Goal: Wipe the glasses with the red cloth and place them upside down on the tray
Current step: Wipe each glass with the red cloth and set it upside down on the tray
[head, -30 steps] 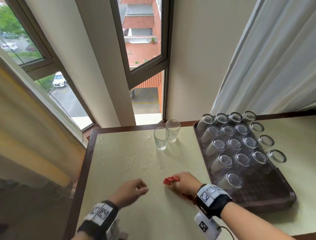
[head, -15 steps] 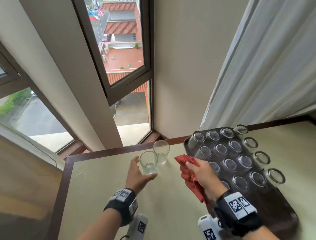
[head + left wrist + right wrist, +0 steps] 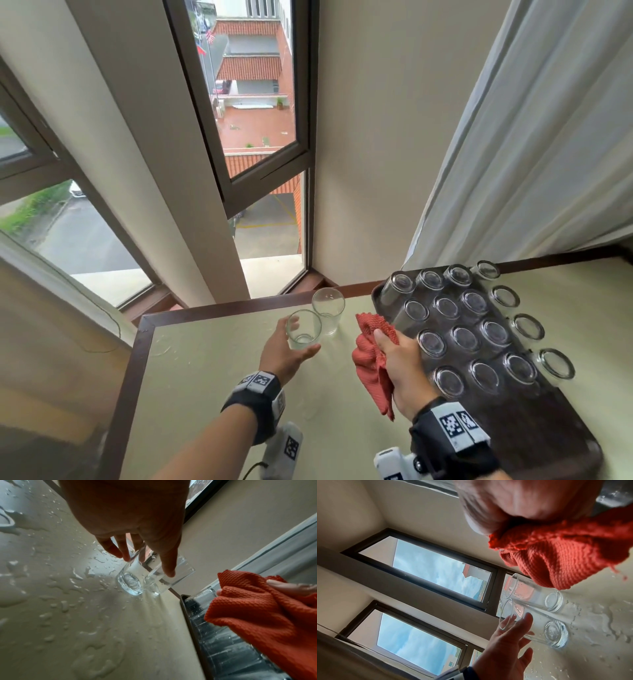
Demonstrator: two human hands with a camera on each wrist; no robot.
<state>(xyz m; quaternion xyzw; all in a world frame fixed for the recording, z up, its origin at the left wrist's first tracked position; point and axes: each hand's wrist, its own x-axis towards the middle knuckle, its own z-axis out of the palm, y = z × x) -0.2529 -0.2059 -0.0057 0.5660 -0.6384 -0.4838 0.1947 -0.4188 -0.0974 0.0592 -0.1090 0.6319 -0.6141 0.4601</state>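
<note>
From the head view, my left hand (image 3: 286,353) reaches round the near glass (image 3: 303,329) on the wet surface (image 3: 205,394). My fingers are curved on its far side and my thumb is on its near side. A second glass (image 3: 328,310) stands upright just behind it. My right hand (image 3: 399,363) squeezes the red cloth (image 3: 371,359) beside the dark tray (image 3: 561,421), which holds rows of upside-down glasses (image 3: 462,337).

From the left wrist view, my left grip (image 3: 137,527) is spread, with my fingers (image 3: 169,563) touching the near glass (image 3: 135,574). The red cloth (image 3: 254,608) hangs at the tray's edge (image 3: 192,622).

From the right wrist view, my right grip (image 3: 513,500) is pressed tight on the bunched red cloth (image 3: 556,555). My left hand (image 3: 505,649) is cupped on the near glass (image 3: 539,626), its base on the surface (image 3: 599,635) beside the second glass (image 3: 536,595).
</note>
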